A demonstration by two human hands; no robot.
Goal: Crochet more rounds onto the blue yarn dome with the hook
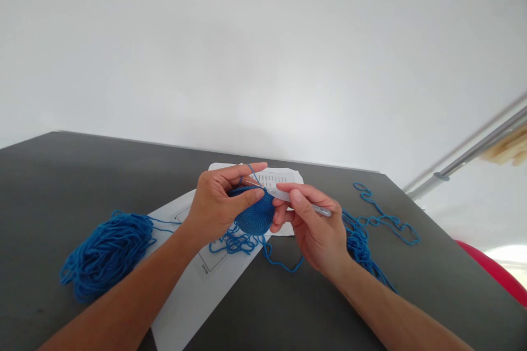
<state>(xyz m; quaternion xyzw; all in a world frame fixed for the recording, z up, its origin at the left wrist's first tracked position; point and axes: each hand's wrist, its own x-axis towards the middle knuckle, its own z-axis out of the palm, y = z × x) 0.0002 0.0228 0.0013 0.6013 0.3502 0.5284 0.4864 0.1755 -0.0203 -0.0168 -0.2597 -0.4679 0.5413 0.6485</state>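
A round blue crochet piece (256, 218) is pinched at its upper edge between the thumb and fingers of my left hand (220, 197). The working yarn passes over my left index finger, which is stretched out. My right hand (315, 222) grips a crochet hook (323, 211) with a pale, thick handle. The hook's tip meets the top edge of the blue piece near my left thumb; the exact stitch is too small to make out. Loose blue yarn (234, 242) hangs or lies just beneath the piece.
A blue yarn skein (111, 255) lies at the left on the dark grey table (247, 321). Printed sheets (197, 301) lie under and behind my hands. Tangled blue yarn (360, 244) spreads at the right. Beyond the right edge are a metal rail (481, 145) and something red (494, 269).
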